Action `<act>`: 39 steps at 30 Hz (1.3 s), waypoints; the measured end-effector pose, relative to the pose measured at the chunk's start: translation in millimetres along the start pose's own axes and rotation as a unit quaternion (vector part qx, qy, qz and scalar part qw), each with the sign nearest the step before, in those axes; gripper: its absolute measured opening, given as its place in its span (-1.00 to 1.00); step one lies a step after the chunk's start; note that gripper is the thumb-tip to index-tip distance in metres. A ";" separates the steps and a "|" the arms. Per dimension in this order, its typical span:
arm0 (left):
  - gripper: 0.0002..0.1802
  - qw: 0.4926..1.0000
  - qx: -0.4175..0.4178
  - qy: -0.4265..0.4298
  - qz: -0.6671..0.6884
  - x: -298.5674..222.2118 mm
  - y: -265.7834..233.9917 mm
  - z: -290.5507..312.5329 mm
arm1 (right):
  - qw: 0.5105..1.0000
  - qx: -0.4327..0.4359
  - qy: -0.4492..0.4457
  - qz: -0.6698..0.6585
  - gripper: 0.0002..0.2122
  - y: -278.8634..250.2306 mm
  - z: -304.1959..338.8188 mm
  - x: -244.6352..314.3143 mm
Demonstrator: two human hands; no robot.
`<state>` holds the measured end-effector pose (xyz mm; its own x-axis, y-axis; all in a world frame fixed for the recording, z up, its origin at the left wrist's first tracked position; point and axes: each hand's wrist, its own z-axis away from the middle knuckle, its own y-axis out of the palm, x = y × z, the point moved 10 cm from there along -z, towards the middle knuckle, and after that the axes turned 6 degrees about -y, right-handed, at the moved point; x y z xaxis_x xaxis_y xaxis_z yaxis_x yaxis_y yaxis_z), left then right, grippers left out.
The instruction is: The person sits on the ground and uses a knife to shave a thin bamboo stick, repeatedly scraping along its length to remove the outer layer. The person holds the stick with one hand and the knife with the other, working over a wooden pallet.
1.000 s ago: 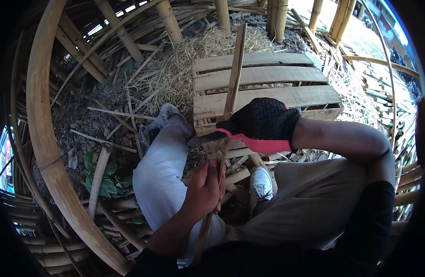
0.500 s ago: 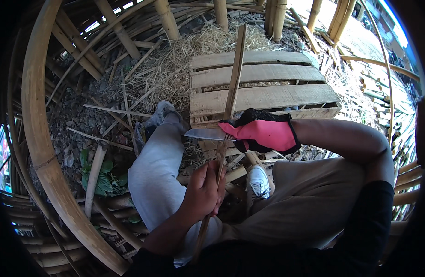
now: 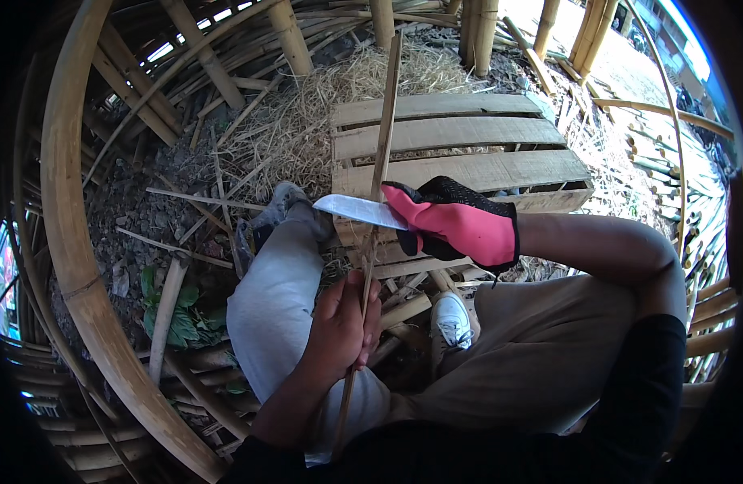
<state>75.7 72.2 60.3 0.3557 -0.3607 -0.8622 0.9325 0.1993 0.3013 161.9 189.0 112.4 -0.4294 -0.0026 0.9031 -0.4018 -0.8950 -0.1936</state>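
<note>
A long bamboo strip (image 3: 387,121) runs up from my lap past the slatted wooden crate in front of me. Around its lower part my bare left hand (image 3: 345,327) is closed. My right hand (image 3: 460,222), in a pink and black glove, grips a knife whose handle is hidden by the fingers. The knife's blade (image 3: 357,209) points left and lies across the strip, above my left hand. Just below the blade the strip looks rough, with loose shavings. Whether the edge touches the strip, I cannot tell.
The slatted wooden crate (image 3: 468,167) stands ahead, with straw (image 3: 299,121) heaped behind and left of it. A thick curved bamboo pole (image 3: 69,242) arches along the left. Bamboo offcuts and green leaves (image 3: 174,319) lie on the stony ground. Cut bamboo poles are stacked at right.
The blade has risen a little along the strip and turned, so its flat side shows more. The strip's upper end has swung left, and my left hand has shifted slightly left.
</note>
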 end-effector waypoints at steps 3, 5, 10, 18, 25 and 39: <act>-0.53 1.000 0.001 0.002 0.002 0.1 -2.2 3.0 | 0.987 -0.147 -0.050 0.031 -0.41 -35.0 -7.1 5.3; -0.53 1.000 -0.001 0.010 -0.010 -1.5 -2.4 2.9 | 0.947 -0.151 -0.130 0.251 -0.53 -38.2 -5.7 28.5; -0.55 0.998 -0.025 0.025 -0.059 -6.3 -1.5 5.2 | 0.844 -0.074 -0.190 0.496 -0.71 1.9 -7.1 38.4; -0.57 0.999 -0.010 0.009 -0.045 6.1 0.5 4.0 | 0.996 -0.041 0.041 0.064 -0.46 6.1 -15.0 -29.9; -0.57 0.999 0.023 -0.024 0.024 8.2 5.6 4.0 | 0.985 0.087 0.104 -0.108 -0.38 19.5 -9.1 -47.6; -0.55 0.996 0.051 -0.048 0.055 19.0 18.0 0.7 | 0.957 0.154 0.128 -0.210 -0.39 28.9 -4.2 -65.3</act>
<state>99.4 68.2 49.6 0.4561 -0.4275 -0.7805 0.8872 0.1504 0.4361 175.0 165.2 46.3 -0.4819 0.4596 0.7460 -0.3413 -0.8826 0.3233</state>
